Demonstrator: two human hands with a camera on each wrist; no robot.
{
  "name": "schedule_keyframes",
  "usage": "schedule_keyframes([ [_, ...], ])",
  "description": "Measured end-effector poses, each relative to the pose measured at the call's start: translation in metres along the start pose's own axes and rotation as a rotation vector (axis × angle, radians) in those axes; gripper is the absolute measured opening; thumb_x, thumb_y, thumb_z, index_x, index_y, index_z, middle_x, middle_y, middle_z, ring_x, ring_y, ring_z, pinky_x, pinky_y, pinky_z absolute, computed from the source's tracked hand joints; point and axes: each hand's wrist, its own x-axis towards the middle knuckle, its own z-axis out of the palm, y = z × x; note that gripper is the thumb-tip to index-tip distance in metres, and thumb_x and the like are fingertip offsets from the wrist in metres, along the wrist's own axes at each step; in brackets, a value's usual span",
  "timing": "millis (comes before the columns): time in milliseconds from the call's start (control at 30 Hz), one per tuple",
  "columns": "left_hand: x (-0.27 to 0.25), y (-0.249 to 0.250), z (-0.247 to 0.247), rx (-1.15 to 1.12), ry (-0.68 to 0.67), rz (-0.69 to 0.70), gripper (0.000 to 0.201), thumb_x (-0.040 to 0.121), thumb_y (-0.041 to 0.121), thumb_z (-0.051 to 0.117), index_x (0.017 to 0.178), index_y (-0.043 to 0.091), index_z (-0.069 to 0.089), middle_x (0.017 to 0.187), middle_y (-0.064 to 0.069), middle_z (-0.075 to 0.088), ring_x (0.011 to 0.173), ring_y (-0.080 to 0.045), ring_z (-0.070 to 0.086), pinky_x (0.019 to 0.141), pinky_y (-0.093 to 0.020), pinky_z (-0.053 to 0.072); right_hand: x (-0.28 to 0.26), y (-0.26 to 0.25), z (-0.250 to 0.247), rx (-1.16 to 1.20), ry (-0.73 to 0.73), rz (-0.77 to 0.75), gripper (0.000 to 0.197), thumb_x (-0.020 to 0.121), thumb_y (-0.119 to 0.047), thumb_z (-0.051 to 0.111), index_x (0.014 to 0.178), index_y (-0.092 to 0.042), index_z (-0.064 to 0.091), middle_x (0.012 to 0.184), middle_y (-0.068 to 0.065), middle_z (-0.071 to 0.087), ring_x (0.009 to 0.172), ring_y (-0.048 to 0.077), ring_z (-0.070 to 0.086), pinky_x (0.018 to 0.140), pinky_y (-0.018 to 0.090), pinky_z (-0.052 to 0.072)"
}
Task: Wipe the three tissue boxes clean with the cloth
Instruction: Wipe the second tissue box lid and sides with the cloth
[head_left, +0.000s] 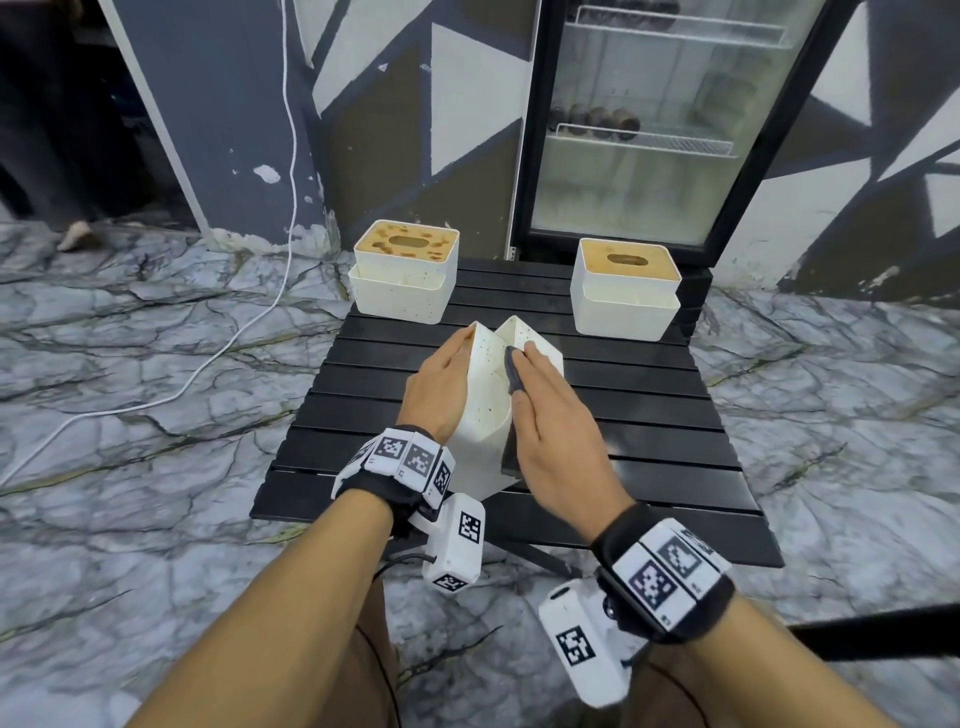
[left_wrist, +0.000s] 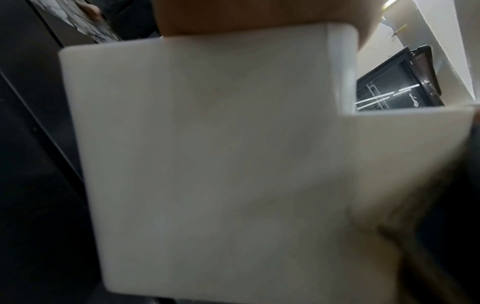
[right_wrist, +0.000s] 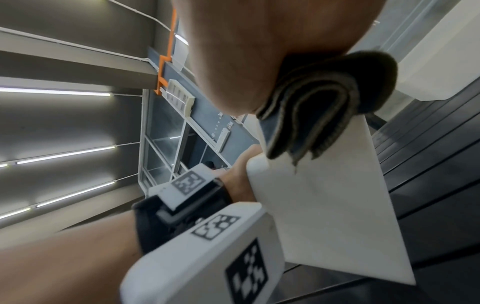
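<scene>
I see three white tissue boxes on a black slatted table (head_left: 649, 415). Two stand upright with brown stained lids, one at the back left (head_left: 405, 270) and one at the back right (head_left: 626, 286). The third box (head_left: 485, 405) is tilted up near the table's front. My left hand (head_left: 441, 384) grips its left wall, and the box (left_wrist: 207, 154) fills the left wrist view. My right hand (head_left: 550, 415) lies flat along the box's right side, its straight fingers pressing a folded dark grey cloth (head_left: 511, 371) against it. In the right wrist view the cloth (right_wrist: 324, 107) sits bunched under that hand (right_wrist: 259, 51) on the white box wall (right_wrist: 337, 205).
A glass-door fridge (head_left: 649, 130) stands right behind the table. A white cable (head_left: 234, 338) trails over the marble floor at the left. A person's bare foot (head_left: 78, 239) shows at the far left. My knees are under the table's near edge.
</scene>
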Motion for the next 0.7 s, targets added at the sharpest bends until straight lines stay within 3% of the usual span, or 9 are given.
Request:
schedule_keyframes([
  [167, 0.001, 0.000, 0.000, -0.013, -0.002, -0.013, 0.037, 0.102, 0.053, 0.039, 0.135, 0.052, 0.053, 0.141, 0.014, 0.055, 0.121, -0.011, 0.050, 0.094, -0.026, 0.033, 0.038, 0.010, -0.004, -0.047, -0.061, 0.030, 0.047, 0.103, -0.020, 0.027, 0.149, -0.014, 0.026, 0.157, -0.003, 0.020, 0.144, 0.008, 0.015, 0.109, 0.009, 0.004],
  [300, 0.000, 0.002, 0.001, -0.035, 0.002, -0.024, 0.036, 0.103, 0.050, 0.040, 0.136, 0.051, 0.053, 0.142, 0.015, 0.054, 0.110, -0.006, 0.047, 0.086, -0.018, 0.031, 0.069, 0.021, -0.011, -0.041, -0.125, 0.102, 0.047, 0.103, -0.021, 0.026, 0.149, -0.013, 0.025, 0.157, 0.000, 0.020, 0.144, 0.011, 0.016, 0.113, 0.018, 0.008],
  [400, -0.001, 0.004, 0.005, -0.027, -0.004, -0.026, 0.036, 0.103, 0.051, 0.039, 0.137, 0.051, 0.052, 0.140, 0.013, 0.054, 0.106, -0.007, 0.047, 0.076, -0.015, 0.030, 0.084, 0.031, -0.015, -0.030, -0.141, 0.145, 0.044, 0.103, -0.021, 0.027, 0.145, -0.012, 0.034, 0.152, 0.004, 0.032, 0.140, 0.017, 0.028, 0.113, 0.025, 0.017],
  [467, -0.002, 0.004, 0.006, -0.020, -0.005, -0.018, 0.036, 0.103, 0.051, 0.038, 0.137, 0.050, 0.052, 0.140, 0.012, 0.055, 0.106, -0.008, 0.047, 0.082, -0.018, 0.031, 0.086, 0.035, -0.016, -0.003, -0.127, 0.152, 0.040, 0.102, -0.022, 0.027, 0.137, -0.012, 0.044, 0.140, 0.006, 0.047, 0.129, 0.022, 0.042, 0.106, 0.030, 0.030],
  [533, -0.002, 0.004, 0.007, -0.013, -0.002, -0.006, 0.037, 0.104, 0.050, 0.038, 0.138, 0.049, 0.052, 0.140, 0.013, 0.054, 0.109, -0.007, 0.047, 0.090, -0.022, 0.031, 0.081, 0.035, -0.016, 0.025, -0.100, 0.142, 0.036, 0.102, -0.022, 0.028, 0.130, -0.013, 0.047, 0.131, 0.004, 0.053, 0.120, 0.021, 0.048, 0.096, 0.028, 0.035],
  [633, -0.002, 0.003, 0.005, -0.030, 0.013, -0.007, 0.037, 0.103, 0.050, 0.040, 0.137, 0.047, 0.053, 0.141, 0.015, 0.054, 0.111, -0.006, 0.047, 0.093, -0.023, 0.030, 0.058, 0.027, -0.014, 0.018, -0.075, 0.084, 0.043, 0.101, -0.020, 0.029, 0.143, -0.016, 0.037, 0.148, -0.001, 0.038, 0.136, 0.014, 0.034, 0.110, 0.023, 0.023],
  [700, -0.001, 0.001, 0.003, -0.046, 0.017, -0.012, 0.037, 0.102, 0.050, 0.041, 0.136, 0.047, 0.054, 0.140, 0.014, 0.054, 0.112, -0.007, 0.049, 0.092, -0.023, 0.031, 0.039, 0.020, -0.012, 0.017, -0.061, 0.034, 0.045, 0.101, -0.018, 0.030, 0.146, -0.016, 0.032, 0.153, -0.004, 0.030, 0.140, 0.008, 0.025, 0.112, 0.015, 0.014],
])
